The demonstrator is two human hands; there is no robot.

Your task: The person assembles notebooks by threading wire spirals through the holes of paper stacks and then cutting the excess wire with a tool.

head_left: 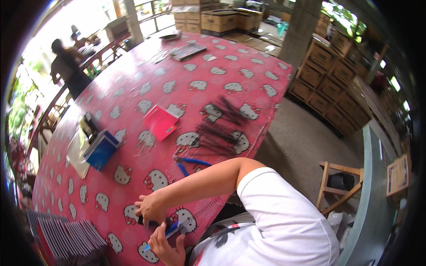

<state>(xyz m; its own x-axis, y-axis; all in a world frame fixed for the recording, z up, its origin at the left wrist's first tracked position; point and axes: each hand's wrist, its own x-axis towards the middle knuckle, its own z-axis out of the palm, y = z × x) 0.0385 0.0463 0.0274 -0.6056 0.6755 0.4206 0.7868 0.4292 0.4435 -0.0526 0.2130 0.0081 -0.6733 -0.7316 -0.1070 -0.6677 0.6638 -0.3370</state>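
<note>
In the head view, I see a person at a glossy pink surface (133, 175) printed with white cat faces. A small, flat blue piece (171, 228), partly hidden, sits between the two bare hands near the surface's edge. The left hand (166, 248) is at its lower side, thumb spread away from the fingers; the right hand (151, 208) bends over from above, fingers curled downward. I can't tell whether either hand's fingers are clamped on it. Beyond the right forearm lie blue-handled metal pliers (194, 162), and past them black spiral coils (217, 137). A bright pink-red flat cover (159, 123) lies farther left, then a blue box-shaped stack (101, 150). Striped, spiral-edged notebooks (73, 238) fill the near left corner.
</note>
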